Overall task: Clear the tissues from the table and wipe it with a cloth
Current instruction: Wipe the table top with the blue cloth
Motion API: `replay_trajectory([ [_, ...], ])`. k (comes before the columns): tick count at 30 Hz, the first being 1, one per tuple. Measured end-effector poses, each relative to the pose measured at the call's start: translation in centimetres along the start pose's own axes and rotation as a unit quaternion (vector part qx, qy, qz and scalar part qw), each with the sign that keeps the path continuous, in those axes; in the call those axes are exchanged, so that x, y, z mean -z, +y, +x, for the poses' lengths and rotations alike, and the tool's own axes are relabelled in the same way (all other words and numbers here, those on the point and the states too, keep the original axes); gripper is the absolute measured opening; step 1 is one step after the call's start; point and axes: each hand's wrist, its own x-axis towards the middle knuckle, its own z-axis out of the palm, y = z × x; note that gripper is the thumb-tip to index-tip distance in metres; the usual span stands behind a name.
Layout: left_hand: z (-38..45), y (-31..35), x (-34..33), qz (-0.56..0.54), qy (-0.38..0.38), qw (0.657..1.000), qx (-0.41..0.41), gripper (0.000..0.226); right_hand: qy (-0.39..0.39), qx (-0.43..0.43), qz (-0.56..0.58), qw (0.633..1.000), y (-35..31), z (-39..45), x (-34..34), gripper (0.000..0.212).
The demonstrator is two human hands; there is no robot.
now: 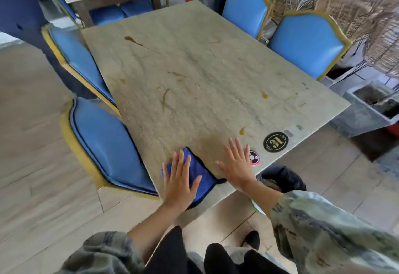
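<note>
A pale stone-look table (216, 62) is carrying brown smears (166, 96) across its top. A folded blue cloth (199, 172) is lying flat at its near edge, and a black round "31" sticker (275, 141) and a smaller red-rimmed sticker (254, 158) are sitting near the right corner.

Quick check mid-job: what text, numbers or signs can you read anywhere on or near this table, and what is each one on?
"31": gold digits on the black round sticker near the table corner; they appear upside down in this view.
Small gold print around that sticker's rim: too blurred to read.
Red, black and white round sticker beside the right hand: a symbol only, no legible words.
Nothing else readable.
</note>
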Motion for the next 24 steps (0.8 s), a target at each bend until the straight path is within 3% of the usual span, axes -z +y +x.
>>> replay_trajectory([
  [4, 2.3, 3.2, -2.2, 0.073, -0.006, 0.99, 0.118, 0.079, -0.028, 0.027, -0.054, 0.998, 5.0, 0.9, 1.3, 0.086],
  [9, 2.9, 4.1, -2.8, 0.12, 0.031, 0.978, 0.166, 0.07, -0.039, 0.076, -0.066, 0.994, 9.5, 3.0, 2.4, 0.08],
  [14, 2.0, 7.0, -3.8, 0.077, 0.068, 0.937, 0.334, 0.068, -0.063, 0.151, -0.059, 0.985, 9.2, 4.4, 2.7, 0.075],
  [18, 0.4, 9.1, -4.9, 0.076, 0.08, 0.947, 0.301, 0.067, -0.06, 0.208, -0.033, 0.976, 7.6, 5.5, 1.5, 0.071],
  [24, -0.5, 5.7, -4.4, 0.103, 0.082, 0.98, 0.149, 0.057, -0.068, 0.282, -0.022, 0.957, 4.6, 7.1, 0.5, 0.065],
])
